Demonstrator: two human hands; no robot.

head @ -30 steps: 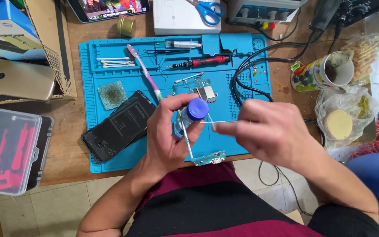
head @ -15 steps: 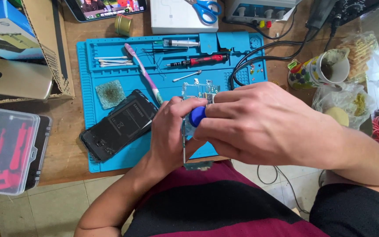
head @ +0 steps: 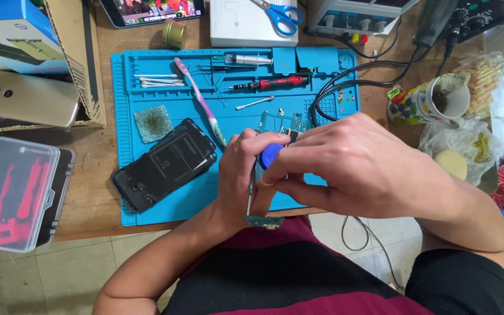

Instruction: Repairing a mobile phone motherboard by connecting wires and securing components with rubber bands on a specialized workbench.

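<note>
**Both hands closed over a small board at the mat's near edge**

Both hands are seen pressed together just above the near edge of the blue work mat [head: 147, 210]. A narrow circuit board [head: 262, 220] is gripped in the left hand [head: 241, 169], fingers curled shut around it. Its long axis runs from twelve to six o'clock, and its lower end can be seen poking out below the hands, over the table's front edge. A small blue round object [head: 270, 155] is held between the two hands; whether it is a cap or a spool cannot be told. The right hand [head: 351, 169] is laid across from three o'clock, its fingers bent narrow and pinched at that blue object, directly over the board's upper end. The board is thus reached by both hands, with the left carrying it and the right working on top.

At nine o'clock from the hands a dark opened phone [head: 167, 163] is lying on the mat, slanted. At eleven o'clock a toothbrush [head: 199, 99] is set at an angle. At twelve o'clock a red-handled screwdriver [head: 272, 83] is lying crosswise. At two o'clock a painted mug [head: 433, 100] is standing on the wooden table, well apart from the hands.
</note>
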